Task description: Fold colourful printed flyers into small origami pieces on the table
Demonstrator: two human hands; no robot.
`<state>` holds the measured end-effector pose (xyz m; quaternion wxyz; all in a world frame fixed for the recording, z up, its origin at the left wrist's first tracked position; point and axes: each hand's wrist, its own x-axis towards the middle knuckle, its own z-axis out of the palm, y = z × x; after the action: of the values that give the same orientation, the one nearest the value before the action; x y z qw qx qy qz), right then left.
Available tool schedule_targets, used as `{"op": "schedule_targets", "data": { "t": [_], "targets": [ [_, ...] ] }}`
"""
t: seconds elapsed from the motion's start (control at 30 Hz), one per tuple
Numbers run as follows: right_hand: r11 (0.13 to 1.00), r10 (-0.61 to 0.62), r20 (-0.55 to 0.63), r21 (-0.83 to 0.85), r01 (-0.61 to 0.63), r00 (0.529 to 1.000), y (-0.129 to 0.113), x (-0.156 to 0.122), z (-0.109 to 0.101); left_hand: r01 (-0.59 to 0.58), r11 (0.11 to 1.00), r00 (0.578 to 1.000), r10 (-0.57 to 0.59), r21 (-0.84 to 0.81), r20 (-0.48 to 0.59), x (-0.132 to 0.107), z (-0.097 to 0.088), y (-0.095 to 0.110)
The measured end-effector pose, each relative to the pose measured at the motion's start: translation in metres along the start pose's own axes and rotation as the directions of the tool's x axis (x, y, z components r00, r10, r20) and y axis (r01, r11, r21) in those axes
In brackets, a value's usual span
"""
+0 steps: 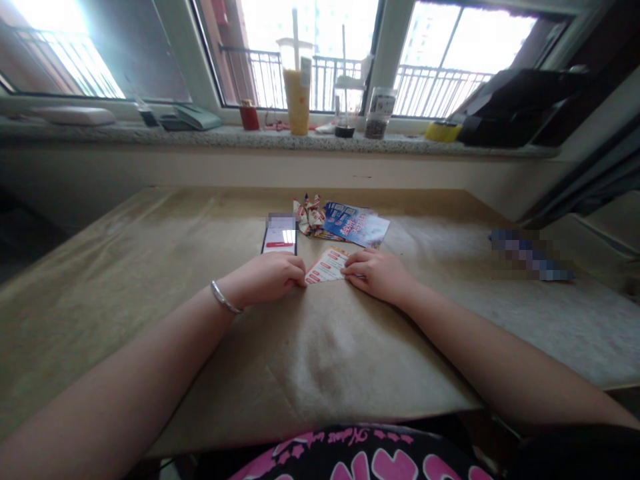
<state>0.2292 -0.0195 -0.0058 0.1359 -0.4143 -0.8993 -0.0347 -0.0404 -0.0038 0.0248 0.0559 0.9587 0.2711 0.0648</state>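
Note:
A small printed paper sheet with red and white markings lies flat on the brown-paper-covered table. My left hand, with a silver bracelet on its wrist, has its fingers curled and pressed on the sheet's left corner. My right hand pinches the sheet's right edge. Just beyond the sheet lie a phone with a lit screen, a folded paper piece and a stack of blue printed leaflets.
A stone windowsill runs along the back with a tall cup of orange drink, a red cup, a jar, yellow tape and a black case. A blurred object lies on the table's right.

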Motion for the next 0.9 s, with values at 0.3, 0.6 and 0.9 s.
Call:
{"op": "schedule_targets", "data": {
  "t": [0.3,0.6,0.9],
  "targets": [
    [1.0,-0.016,-0.012,0.003,0.016,1.0,0.001,-0.001,0.001,0.022,1.0,0.999,-0.023,0.008,0.045,-0.003,-0.003,-0.004],
    [1.0,-0.014,-0.01,-0.002,0.014,1.0,-0.001,0.0,-0.002,-0.037,0.999,0.999,0.036,0.037,0.032,-0.005,-0.004,-0.009],
    [1.0,-0.024,-0.007,-0.018,0.024,1.0,0.001,-0.001,0.0,-0.014,1.0,0.997,0.012,0.021,0.074,-0.01,-0.006,-0.012]
  ]
}}
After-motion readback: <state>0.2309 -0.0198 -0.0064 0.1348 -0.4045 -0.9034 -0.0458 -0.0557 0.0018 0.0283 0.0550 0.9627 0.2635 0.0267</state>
